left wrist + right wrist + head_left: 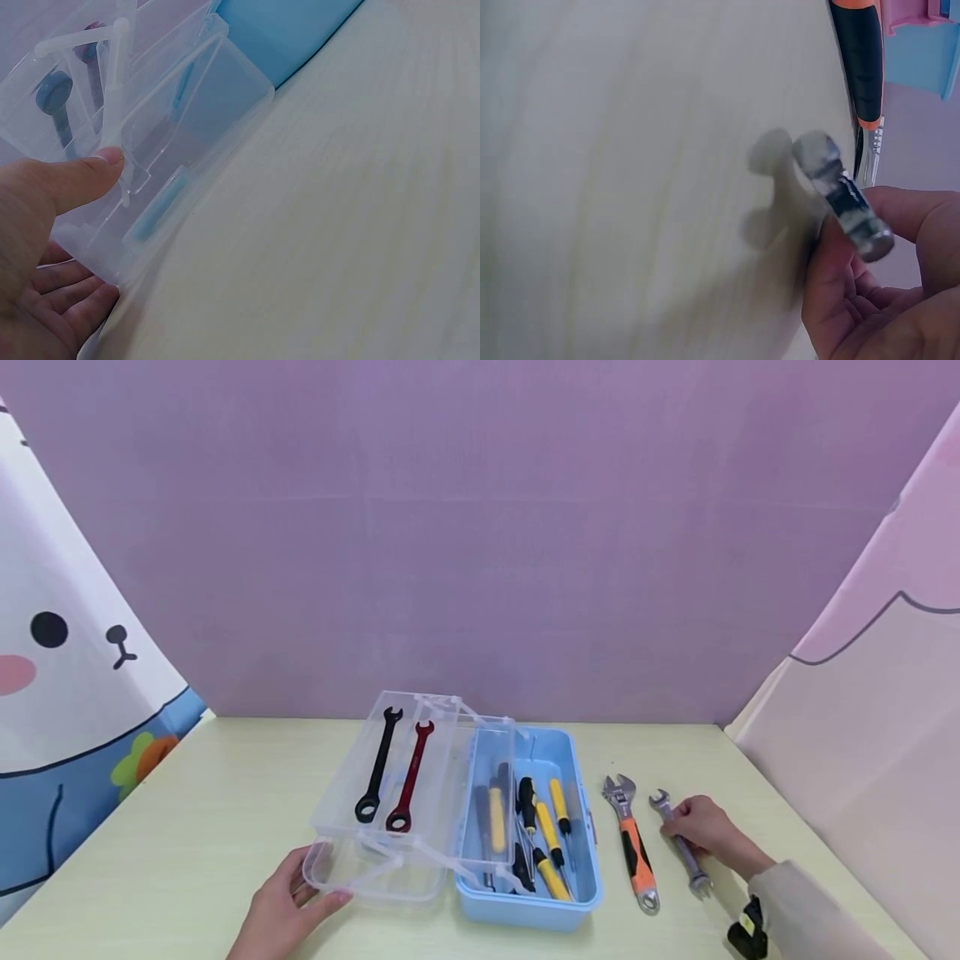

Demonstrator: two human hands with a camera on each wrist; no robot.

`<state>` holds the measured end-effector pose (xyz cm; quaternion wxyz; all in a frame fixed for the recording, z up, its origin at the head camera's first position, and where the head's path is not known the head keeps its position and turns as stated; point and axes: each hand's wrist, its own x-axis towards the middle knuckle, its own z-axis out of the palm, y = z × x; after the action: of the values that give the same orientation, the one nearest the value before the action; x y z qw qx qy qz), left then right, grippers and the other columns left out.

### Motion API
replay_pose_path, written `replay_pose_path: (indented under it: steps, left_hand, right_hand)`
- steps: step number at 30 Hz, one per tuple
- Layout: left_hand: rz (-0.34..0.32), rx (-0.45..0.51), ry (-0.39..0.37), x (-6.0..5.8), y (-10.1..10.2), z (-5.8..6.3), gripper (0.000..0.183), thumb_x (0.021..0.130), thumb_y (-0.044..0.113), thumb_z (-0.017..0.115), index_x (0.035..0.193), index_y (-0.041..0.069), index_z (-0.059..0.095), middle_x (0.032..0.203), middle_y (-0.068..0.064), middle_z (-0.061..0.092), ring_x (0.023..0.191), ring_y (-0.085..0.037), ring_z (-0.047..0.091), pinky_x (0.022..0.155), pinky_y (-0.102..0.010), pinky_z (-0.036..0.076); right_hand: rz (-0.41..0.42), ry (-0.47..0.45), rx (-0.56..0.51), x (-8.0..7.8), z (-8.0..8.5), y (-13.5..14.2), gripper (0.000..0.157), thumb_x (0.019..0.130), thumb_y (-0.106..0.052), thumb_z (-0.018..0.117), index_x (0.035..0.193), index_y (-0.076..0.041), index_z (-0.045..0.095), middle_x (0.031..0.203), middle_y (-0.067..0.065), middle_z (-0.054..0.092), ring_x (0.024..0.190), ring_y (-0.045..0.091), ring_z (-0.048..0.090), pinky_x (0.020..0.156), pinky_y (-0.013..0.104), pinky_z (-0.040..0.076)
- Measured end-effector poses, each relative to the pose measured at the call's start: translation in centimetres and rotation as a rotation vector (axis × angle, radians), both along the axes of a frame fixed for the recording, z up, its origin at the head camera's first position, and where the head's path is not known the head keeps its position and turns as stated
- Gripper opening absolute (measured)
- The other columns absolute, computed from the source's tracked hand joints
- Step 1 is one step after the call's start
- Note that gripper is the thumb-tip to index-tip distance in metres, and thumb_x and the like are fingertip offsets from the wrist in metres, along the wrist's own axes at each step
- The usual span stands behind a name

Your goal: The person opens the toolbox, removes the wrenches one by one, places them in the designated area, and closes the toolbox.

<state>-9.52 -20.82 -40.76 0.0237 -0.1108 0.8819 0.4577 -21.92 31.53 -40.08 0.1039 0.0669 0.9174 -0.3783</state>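
My left hand [285, 902] holds the near left corner of the clear plastic lid [397, 885] of a blue toolbox [525, 914]. The thumb rests near a white hinge strut [114, 90], with the other fingers curled at the lid's edge. Over the lid, a clear tray [341, 802] carries a black combination wrench [380, 764] and a red combination wrench [412, 772]. At the right, my right hand [708, 831] pinches a silver open-end wrench [688, 860] by its shaft; its shadow shows beneath it in the right wrist view.
Between the toolbox and my right hand lies an orange-handled adjustable wrench [637, 860]. Several yellow-and-black screwdrivers [547, 827] and other tools fill the toolbox. A purple curtain [480, 543] closes off the back of the table [225, 802].
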Motion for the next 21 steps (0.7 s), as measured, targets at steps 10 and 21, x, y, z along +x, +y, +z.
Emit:
replay_pose_path:
  steps: [10, 21]
  left_hand:
    - [0.012, -0.002, -0.008, -0.10, 0.14, -0.06, 0.087, 0.073, 0.042, 0.080, 0.135, -0.003, 0.039, 0.138, -0.032, 0.045, 0.125, -0.046, 0.048, 0.098, -0.044, 0.050]
    - [0.015, -0.016, -0.014, -0.03, 0.23, 0.17, 0.088, 0.073, 0.044, 0.080, 0.135, -0.002, 0.039, 0.139, -0.032, 0.044, 0.125, -0.046, 0.047, 0.098, -0.045, 0.049]
  right_hand:
    - [-0.010, 0.012, 0.056, 0.05, 0.04, 0.01, 0.016, 0.079, -0.010, 0.068, 0.076, -0.003, 0.054, 0.064, 0.002, 0.051, 0.049, 0.010, 0.047, 0.042, 0.022, 0.041]
    - [-0.034, 0.008, 0.098, 0.19, 0.37, -0.23, 0.011, 0.078, -0.009, 0.064, 0.077, 0.000, 0.057, 0.060, 0.003, 0.052, 0.047, 0.011, 0.047, 0.041, 0.021, 0.044]
